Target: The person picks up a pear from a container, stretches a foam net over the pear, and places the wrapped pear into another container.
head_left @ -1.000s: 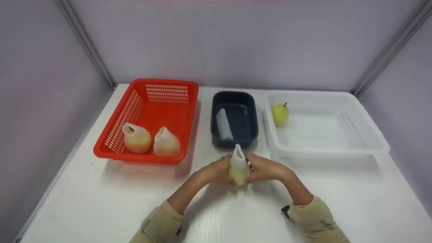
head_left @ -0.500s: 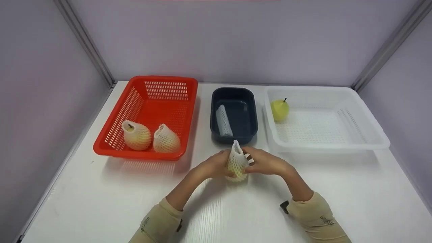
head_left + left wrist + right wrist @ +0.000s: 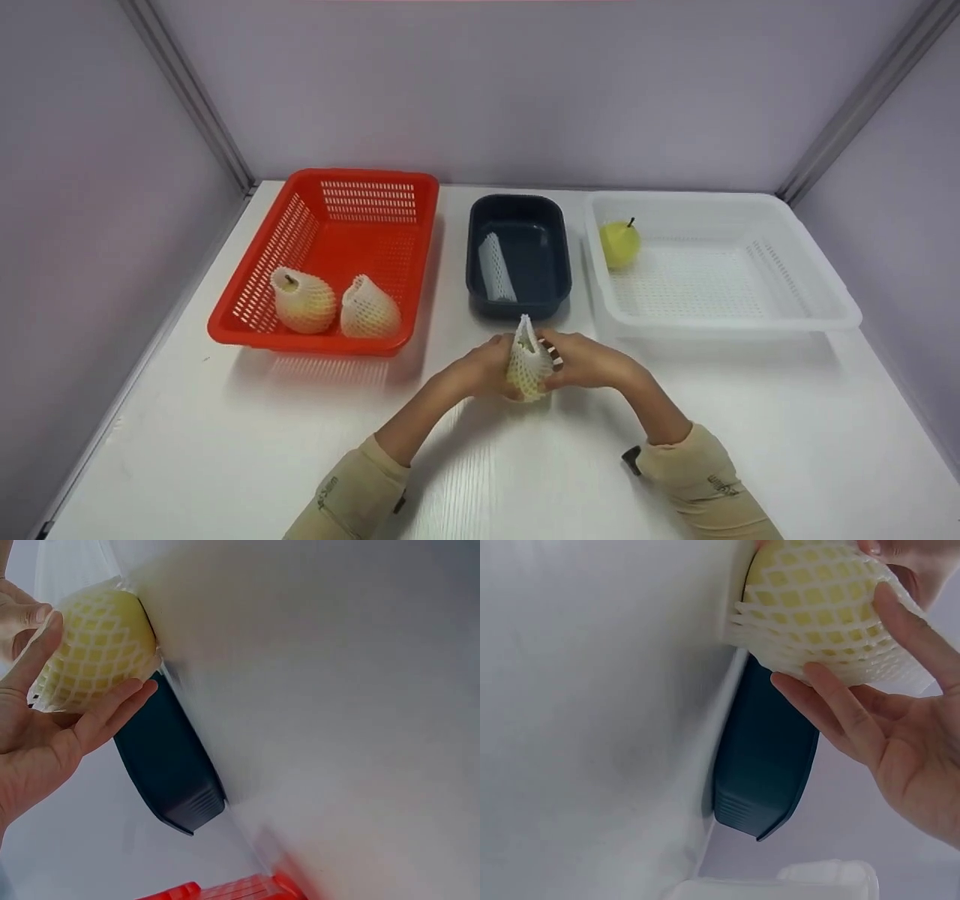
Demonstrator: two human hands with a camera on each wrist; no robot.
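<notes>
A yellow pear in a white foam net sleeve (image 3: 529, 370) stands between both hands at the front of the table. My left hand (image 3: 486, 369) holds it from the left, thumb on the near side and fingers behind. From the right, my right hand (image 3: 589, 361) grips the sleeve with thumb and fingers. The sleeve's top gapes in a point above the fruit. In the left wrist view the net (image 3: 97, 645) is stretched over the pear's rounded body, with bare yellow skin near the table. The right wrist view shows the net's loose edge (image 3: 754, 619) low on the pear.
Behind the hands stands a dark blue bin (image 3: 551, 304) with a flat foam net (image 3: 496, 268) inside. At left, a red basket (image 3: 315, 346) holds two netted pears (image 3: 304, 304). A white basket (image 3: 739, 324) at right holds one bare pear (image 3: 620, 245).
Both hands have shifted slightly left with the netted pear, still holding it. My right fingers and thumb have changed place on the sleeve. The baskets' contents look the same.
</notes>
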